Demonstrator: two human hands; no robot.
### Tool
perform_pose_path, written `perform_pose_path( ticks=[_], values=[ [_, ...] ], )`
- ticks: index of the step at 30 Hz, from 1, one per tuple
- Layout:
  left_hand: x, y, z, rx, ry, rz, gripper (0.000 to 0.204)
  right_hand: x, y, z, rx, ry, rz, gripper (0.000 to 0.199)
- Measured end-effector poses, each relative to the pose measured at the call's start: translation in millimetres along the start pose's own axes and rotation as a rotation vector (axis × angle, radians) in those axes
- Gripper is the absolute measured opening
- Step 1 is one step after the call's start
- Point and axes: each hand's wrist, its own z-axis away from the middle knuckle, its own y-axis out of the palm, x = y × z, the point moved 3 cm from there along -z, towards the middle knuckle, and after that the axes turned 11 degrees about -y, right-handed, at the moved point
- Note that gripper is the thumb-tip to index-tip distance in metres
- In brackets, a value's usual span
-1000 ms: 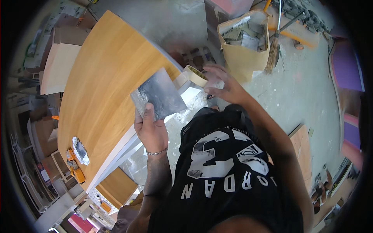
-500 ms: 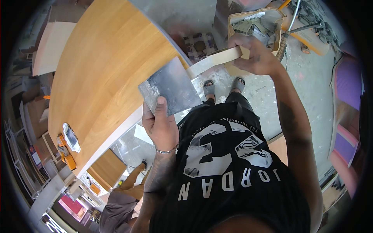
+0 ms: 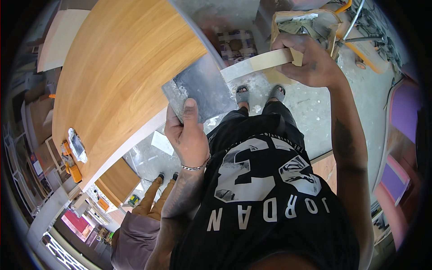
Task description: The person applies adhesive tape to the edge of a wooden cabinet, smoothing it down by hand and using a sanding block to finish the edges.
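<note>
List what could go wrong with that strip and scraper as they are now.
The pale strip stretches from the right hand toward the wooden panel; it may twist or stick crooked. The left hand pinches the metal scraper by one corner, so it may slip toward the sandalled feet below.

Black sleeveless printed shirt, dark shorts, grey sandals, silver bracelet on left wrist, tattooed forearms

— What is held in the left hand (image 3: 189, 137)?
— A flat grey metal scraper blade (image 3: 200, 92), smeared, tilted against the wooden panel's edge.
— And in the right hand (image 3: 306, 58)?
— A pale edge-banding strip (image 3: 256, 65), stretched toward the blade.
</note>
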Motion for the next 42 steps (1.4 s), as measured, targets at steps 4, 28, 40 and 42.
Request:
perform_pose_path(
  ticks=[4,28,40,42],
  values=[
    [1.2,1.2,1.0,-0.034,-0.005,0.037,0.025,-0.9,0.0,-0.2,-0.004,-0.03,0.024,0.019],
    [2.4,2.5,-1.5,-0.155,0.069,-0.16,0.025,19.3,-14.6,-11.9,0.061,-0.07,0.032,0.025],
    [-9.1,12.5,6.5,-0.305,0.109,-0.393,0.023,74.1,-18.5,-41.1,0.04,-0.395,0.238,0.024],
    [-10.2,13.3,7.0,-0.339,0.107,-0.42,0.022,84.0,-15.8,-45.3,0.082,-0.401,0.294,0.025]
  ],
)
